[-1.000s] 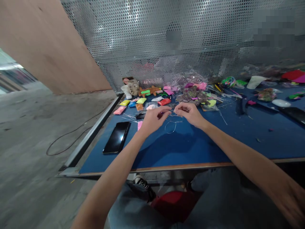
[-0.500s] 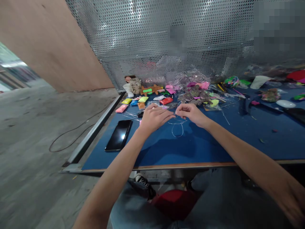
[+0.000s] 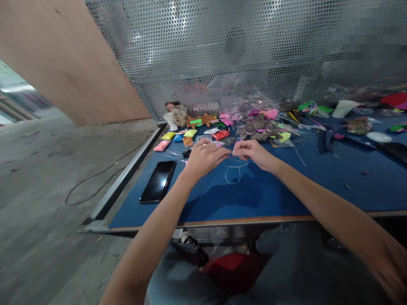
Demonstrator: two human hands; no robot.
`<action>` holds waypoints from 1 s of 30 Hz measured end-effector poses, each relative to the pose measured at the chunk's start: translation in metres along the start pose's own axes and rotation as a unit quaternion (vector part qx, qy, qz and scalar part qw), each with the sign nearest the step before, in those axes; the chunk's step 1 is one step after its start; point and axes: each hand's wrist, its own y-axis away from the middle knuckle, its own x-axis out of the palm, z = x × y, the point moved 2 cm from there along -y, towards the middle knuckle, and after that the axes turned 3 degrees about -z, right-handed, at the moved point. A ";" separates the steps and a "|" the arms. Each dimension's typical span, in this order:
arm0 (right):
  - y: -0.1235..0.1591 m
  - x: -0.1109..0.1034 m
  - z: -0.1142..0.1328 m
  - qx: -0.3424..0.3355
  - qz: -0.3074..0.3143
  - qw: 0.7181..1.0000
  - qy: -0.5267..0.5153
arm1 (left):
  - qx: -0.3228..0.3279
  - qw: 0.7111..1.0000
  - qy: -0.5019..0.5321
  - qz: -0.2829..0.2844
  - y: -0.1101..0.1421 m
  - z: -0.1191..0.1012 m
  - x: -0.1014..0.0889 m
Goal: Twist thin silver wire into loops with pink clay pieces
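A thin, pale wire bent into a loop hangs below my fingertips over the blue tabletop. My left hand is closed, its fingers pressed together and pointing right at the wire. Just beside it, my right hand pinches the wire between thumb and forefinger. The two sets of fingertips almost meet, and the exact grip there is too small to make out. More straight wires lie to the left of my left hand.
A black phone lies left on the blue table. Behind my hands are colourful clay packets, a brown clay figure and a crumpled grey-brown heap. A white oval piece is at right. Perforated metal stands behind.
The wire loop has swung slightly left and its shape has shifted a little. My right hand has moved slightly left; both hands stay close together at the same spot.
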 end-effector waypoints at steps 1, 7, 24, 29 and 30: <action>0.000 0.000 0.000 -0.002 0.004 1.000 0.010 | 0.005 1.000 0.005 0.005 0.000 0.000 0.000; 0.003 0.001 0.003 -0.024 0.032 0.993 0.108 | 0.013 0.999 0.003 0.039 -0.001 -0.006 -0.004; 0.006 0.006 0.010 -0.088 0.003 0.980 0.178 | -0.158 0.981 0.101 0.057 0.004 -0.008 0.006; 0.004 0.010 0.004 -0.079 -0.053 0.983 0.156 | -0.138 0.990 0.004 0.016 -0.005 -0.017 0.003; 0.003 0.010 0.002 -0.074 -0.062 0.985 0.146 | -0.135 0.991 -0.013 0.008 -0.007 -0.019 0.003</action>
